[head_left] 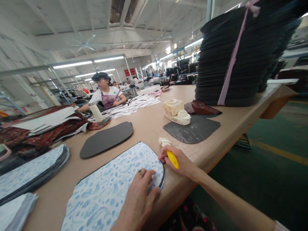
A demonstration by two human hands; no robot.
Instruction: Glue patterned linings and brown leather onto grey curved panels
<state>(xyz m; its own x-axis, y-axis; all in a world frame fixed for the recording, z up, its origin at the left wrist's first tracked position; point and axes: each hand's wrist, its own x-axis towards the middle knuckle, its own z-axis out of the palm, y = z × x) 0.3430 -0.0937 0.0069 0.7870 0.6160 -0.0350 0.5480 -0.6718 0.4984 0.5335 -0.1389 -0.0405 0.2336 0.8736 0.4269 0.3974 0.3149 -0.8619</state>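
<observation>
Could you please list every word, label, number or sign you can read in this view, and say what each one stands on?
None can be read.
Red signs on the far wall: light characters, too small and blurred to read.
Co-worker's white shirt: a small green mark, too small to read.
Yellow tool in the right hand: no lettering shows.
Blue patterned fabric piece under the left hand: only a print, no words.

Your left hand [141, 195] presses flat on a blue-patterned fabric piece [108, 189] lying on the tan tabletop [149, 125]. Your right hand [179, 162] grips a yellow tool [172, 159] at the fabric's curved edge. Beyond lie a dark grey panel [107, 139], a cream block [176, 111] on another dark sheet [192, 130], and a tall tied stack of dark pieces [240, 54]. A seated person [107, 94] works farther along.
</observation>
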